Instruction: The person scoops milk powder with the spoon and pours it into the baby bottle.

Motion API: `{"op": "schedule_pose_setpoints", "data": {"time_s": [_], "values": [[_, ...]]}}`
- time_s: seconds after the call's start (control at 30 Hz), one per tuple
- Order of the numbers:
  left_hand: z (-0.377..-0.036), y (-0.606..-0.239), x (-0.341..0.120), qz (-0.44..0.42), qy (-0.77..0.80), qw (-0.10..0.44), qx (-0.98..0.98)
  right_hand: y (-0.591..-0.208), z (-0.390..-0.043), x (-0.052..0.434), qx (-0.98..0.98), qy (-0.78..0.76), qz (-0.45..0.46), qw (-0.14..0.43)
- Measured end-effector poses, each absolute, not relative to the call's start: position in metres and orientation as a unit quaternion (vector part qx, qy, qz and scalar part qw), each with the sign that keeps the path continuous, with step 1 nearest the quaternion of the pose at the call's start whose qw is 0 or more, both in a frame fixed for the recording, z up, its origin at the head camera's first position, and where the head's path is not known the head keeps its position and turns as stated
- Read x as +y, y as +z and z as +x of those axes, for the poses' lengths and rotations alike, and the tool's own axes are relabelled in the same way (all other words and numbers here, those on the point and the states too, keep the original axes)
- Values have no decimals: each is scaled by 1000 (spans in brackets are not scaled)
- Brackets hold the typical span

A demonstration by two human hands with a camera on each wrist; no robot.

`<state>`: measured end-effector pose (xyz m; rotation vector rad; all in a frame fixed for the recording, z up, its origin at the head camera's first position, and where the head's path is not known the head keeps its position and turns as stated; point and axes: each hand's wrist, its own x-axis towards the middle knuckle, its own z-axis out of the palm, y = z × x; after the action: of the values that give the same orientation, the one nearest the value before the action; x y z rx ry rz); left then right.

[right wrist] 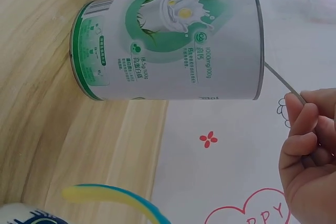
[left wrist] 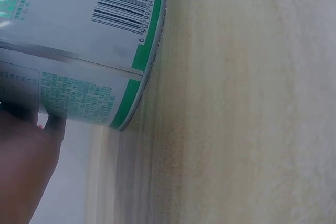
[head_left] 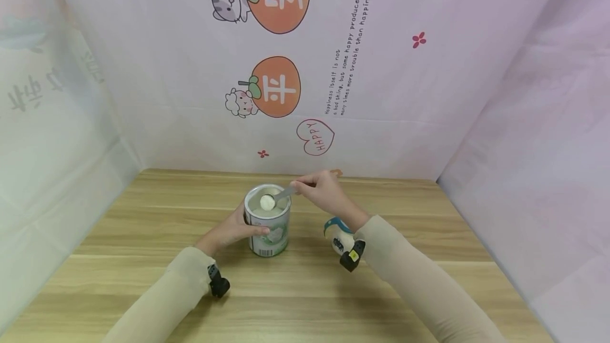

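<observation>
Your right hand (head_left: 321, 188) pinches the heaped spoon (head_left: 272, 199) over the milk powder tin (head_left: 268, 221); tilt it and powder spills. Your left hand (head_left: 233, 230) grips the tin.

Milk powder can (head_left: 268, 226): white cylinder with green bands and a barcode, lid off, standing upright near the counter's middle, pale powder inside. Metal spoon (head_left: 275, 198): bowl heaped with white powder, held over the can's open mouth, handle slanting up and to the right

"HAPPY" heart on backdrop (head_left: 315, 137), tin (right wrist: 173, 43) label — "1000mg/100g"
</observation>
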<state>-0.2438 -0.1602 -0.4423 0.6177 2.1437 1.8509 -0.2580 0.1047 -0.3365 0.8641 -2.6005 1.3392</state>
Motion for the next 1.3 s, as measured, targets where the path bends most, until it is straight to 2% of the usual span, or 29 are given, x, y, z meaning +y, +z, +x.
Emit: {"op": "schedule_pose_setpoints", "data": {"time_s": [0.23, 0.47, 0.67, 1.3], "values": [[-242, -442, -159, 210, 636, 125, 732, -336, -258, 106, -850, 458, 257, 29], [-242, -443, -159, 205, 635, 124, 734, -334, -259, 107, -846, 503, 173, -29], [-242, -443, -160, 206, 631, 119, 738, -331, -260, 109, -836, 525, 150, -57], [-243, -444, -160, 220, 630, 120, 735, -317, -254, 136, -837, 529, 132, -55]]}}
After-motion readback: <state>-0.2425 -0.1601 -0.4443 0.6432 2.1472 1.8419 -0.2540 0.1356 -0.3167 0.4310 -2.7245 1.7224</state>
